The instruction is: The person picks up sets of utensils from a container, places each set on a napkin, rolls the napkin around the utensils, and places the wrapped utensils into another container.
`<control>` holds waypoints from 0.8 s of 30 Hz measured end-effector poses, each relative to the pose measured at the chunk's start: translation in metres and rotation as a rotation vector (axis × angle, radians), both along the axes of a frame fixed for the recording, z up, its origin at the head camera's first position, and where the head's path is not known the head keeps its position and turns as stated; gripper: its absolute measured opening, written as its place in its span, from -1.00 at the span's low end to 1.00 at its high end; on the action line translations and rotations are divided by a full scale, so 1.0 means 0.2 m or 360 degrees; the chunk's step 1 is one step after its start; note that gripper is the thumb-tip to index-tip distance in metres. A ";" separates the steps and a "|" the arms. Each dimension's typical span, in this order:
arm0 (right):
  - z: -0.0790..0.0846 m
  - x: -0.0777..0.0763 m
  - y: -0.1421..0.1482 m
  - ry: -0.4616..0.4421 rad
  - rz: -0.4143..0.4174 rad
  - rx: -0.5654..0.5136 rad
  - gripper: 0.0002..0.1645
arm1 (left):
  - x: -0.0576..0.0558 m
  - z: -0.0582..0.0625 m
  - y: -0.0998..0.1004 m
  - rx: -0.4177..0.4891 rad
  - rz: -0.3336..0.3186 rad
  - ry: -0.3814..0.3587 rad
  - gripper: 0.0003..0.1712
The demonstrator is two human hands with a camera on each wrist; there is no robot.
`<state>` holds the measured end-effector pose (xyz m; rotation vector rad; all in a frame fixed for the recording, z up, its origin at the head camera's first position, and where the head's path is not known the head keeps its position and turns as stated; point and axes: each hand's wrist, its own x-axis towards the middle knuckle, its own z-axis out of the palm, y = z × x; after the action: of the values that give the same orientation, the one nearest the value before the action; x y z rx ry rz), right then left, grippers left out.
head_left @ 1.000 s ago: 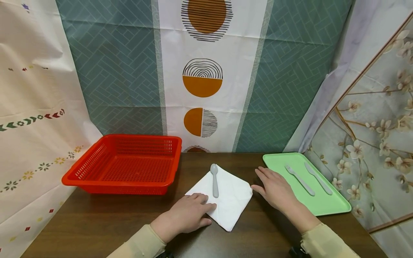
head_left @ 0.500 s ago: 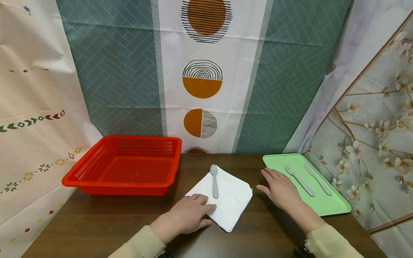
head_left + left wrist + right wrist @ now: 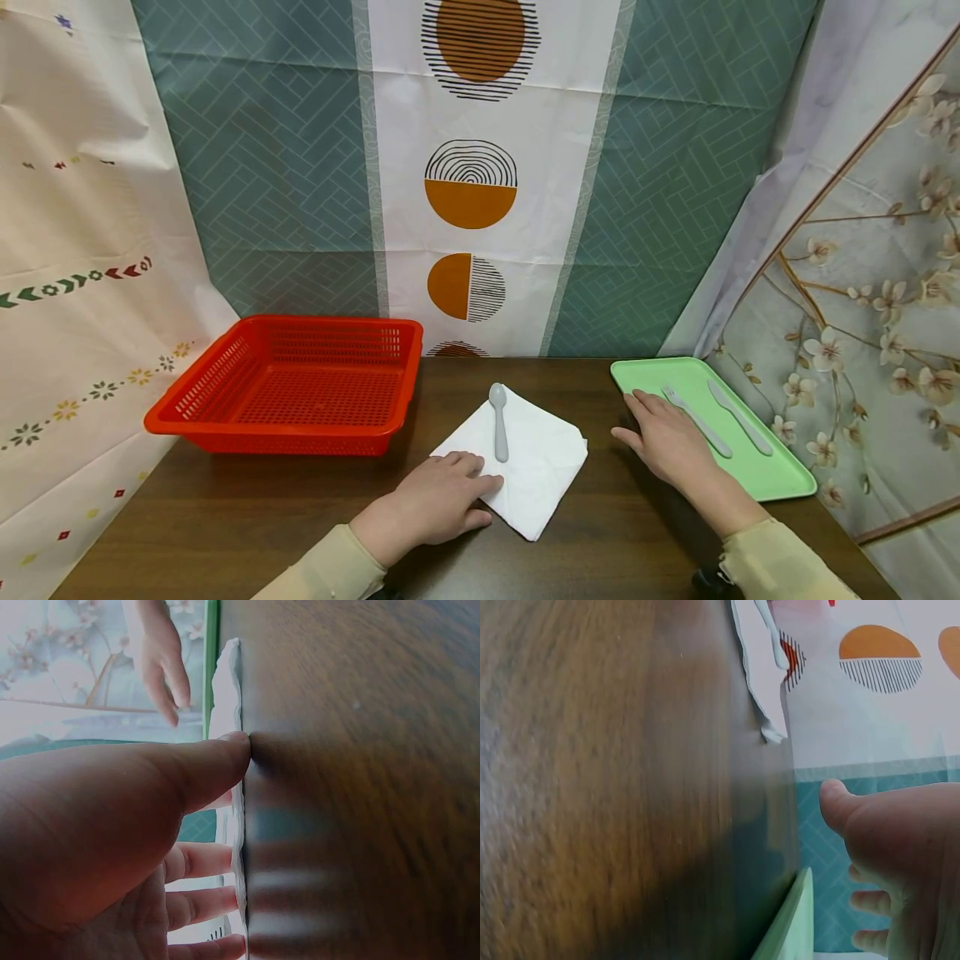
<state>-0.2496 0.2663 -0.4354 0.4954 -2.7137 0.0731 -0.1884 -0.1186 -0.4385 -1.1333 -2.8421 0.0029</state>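
Note:
A white folded napkin (image 3: 540, 467) lies at the middle of the table with a grey plastic spoon (image 3: 500, 425) on top of it. My left hand (image 3: 431, 500) rests its fingertips on the napkin's left edge, and the left wrist view shows its thumb (image 3: 217, 769) down at the table surface. My right hand (image 3: 667, 437), holding nothing, hovers over the left edge of a light green tray (image 3: 780, 479). In that tray lie a grey plastic fork (image 3: 697, 421) and a grey plastic knife (image 3: 741, 417), side by side.
A red perforated basket (image 3: 281, 437) stands at the back left of the brown wooden table (image 3: 247, 517). Patterned cloth (image 3: 300, 167) hangs behind the table and along both sides.
My right hand has moved to the right, from beside the napkin's right corner to over the tray's left edge. The left hand, napkin and spoon have stayed in place.

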 end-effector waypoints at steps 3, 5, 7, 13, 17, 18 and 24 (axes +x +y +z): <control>0.01 0.00 0.01 -0.0020 -0.0016 0.0007 -0.17 | 0.00 0.00 0.00 0.0001 0.0000 0.0004 -0.49; 0.02 0.00 0.02 -0.0036 -0.0027 0.0002 -0.17 | 0.00 0.00 0.00 0.0001 0.0000 0.0005 -0.49; 0.02 -0.01 0.03 -0.0054 -0.0041 -0.0002 -0.18 | 0.00 0.00 0.00 0.0001 0.0002 0.0007 -0.49; 0.01 -0.02 0.07 -0.0098 -0.0073 0.0004 -0.16 | 0.00 0.00 0.00 0.0000 0.0000 0.0017 -0.49; 0.01 -0.03 0.09 -0.0089 -0.0085 0.0014 -0.16 | 0.00 0.00 0.00 0.0004 -0.0002 0.0021 -0.49; 0.01 -0.03 0.09 -0.0086 -0.0088 0.0015 -0.16 | 0.00 0.00 0.00 0.0006 -0.0002 0.0021 -0.49; 0.01 -0.03 0.11 -0.0094 -0.0114 0.0028 -0.15 | 0.00 -0.01 0.00 0.0002 0.0000 0.0005 -0.48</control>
<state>-0.2548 0.2884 -0.4338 0.4068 -2.7892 0.0458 -0.1886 -0.1188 -0.4400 -1.1318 -2.8391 0.0032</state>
